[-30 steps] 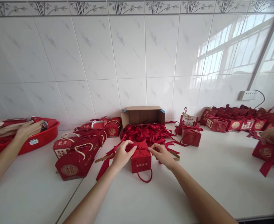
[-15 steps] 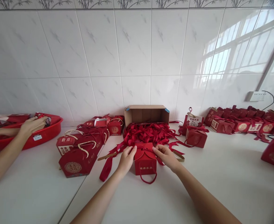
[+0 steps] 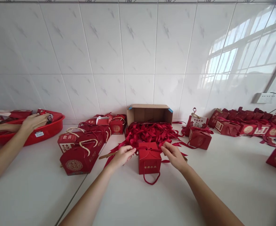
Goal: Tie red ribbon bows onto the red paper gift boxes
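Observation:
A small red gift box (image 3: 149,164) with gold lettering stands upright in front of me, its red cord handle (image 3: 152,182) hanging down on the near side. Across its top runs a thin red ribbon (image 3: 148,148). My left hand (image 3: 124,155) pinches the ribbon to the left of the box. On the other side, my right hand (image 3: 173,154) is closed in a pinch on the ribbon near the box's upper right corner. Behind the box, a heap of red ribbons (image 3: 152,133) spills from an open cardboard box (image 3: 149,113).
Several red gift boxes with rope handles (image 3: 78,160) stand at left. More gift boxes (image 3: 248,128) line the right. A co-worker's hands (image 3: 32,125) hold something over a red basin (image 3: 50,127) at far left. A tiled wall (image 3: 138,47) closes off the back.
My hands have moved apart, the left one outward to the left, drawing the ribbon out across the box top. The view has tilted down slightly.

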Demonstrator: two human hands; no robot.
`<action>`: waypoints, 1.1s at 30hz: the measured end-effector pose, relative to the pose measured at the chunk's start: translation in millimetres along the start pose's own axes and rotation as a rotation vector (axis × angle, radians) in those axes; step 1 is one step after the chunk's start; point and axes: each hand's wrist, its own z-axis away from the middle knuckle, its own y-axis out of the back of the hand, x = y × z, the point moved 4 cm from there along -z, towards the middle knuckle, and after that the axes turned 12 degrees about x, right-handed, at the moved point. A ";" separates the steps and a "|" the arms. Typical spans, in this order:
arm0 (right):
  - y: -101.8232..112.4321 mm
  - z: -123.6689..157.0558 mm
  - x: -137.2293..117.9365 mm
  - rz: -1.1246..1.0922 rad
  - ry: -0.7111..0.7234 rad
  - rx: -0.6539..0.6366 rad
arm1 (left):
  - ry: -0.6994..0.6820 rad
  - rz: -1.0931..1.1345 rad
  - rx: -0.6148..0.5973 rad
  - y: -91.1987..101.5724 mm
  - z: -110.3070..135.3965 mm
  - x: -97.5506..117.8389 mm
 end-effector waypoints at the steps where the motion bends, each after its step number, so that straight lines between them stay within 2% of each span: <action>1: 2.1 0.6 -2.5 0.036 0.046 -0.007 | 0.011 -0.037 0.042 3.4 1.2 2.4; 3: 4.4 1.8 -6.8 0.151 0.125 -0.013 | 0.028 -0.116 0.127 10.4 4.3 8.6; 4: 5.0 2.2 -8.6 0.217 0.153 0.003 | 0.040 -0.157 0.131 12.6 6.3 11.5; 5: 5.2 2.4 -10.4 0.277 0.171 0.033 | 0.057 -0.197 0.084 12.9 8.7 13.7; 7: 5.0 3.0 -15.3 0.350 0.200 0.115 | 0.102 -0.252 -0.144 9.5 15.3 15.4; 10: 4.8 4.6 -26.3 0.297 0.246 0.225 | 0.133 -0.217 -0.498 4.7 27.2 15.5; 12: 6.2 5.6 -34.0 0.200 0.268 0.263 | 0.110 -0.092 -0.592 3.8 31.2 17.2; 15: 6.9 4.7 -38.3 0.057 0.205 0.211 | 0.117 0.120 -0.577 1.6 32.4 20.6; 18: 2.9 2.7 -32.8 -0.027 0.088 0.093 | 0.151 0.240 -0.403 -0.6 30.9 25.8; 20: 1.1 1.9 -28.3 -0.022 0.061 0.095 | 0.142 0.221 -0.295 -1.6 30.9 29.9; 22: -0.2 2.4 -26.6 0.000 0.084 0.149 | 0.114 0.191 -0.250 -2.0 31.7 33.5; 24: -1.5 4.7 -28.4 0.004 0.125 0.220 | 0.112 0.201 -0.313 -2.8 33.7 34.2; 27: -2.3 10.1 -34.5 -0.010 0.146 0.351 | 0.167 0.271 -0.550 -4.3 40.0 30.7; 29: -2.1 13.4 -38.2 -0.014 0.128 0.430 | 0.197 0.339 -0.643 -3.0 43.3 28.7; 33: -3.1 15.4 -41.0 -0.064 0.084 0.434 | 0.215 0.455 -0.587 0.4 42.3 28.8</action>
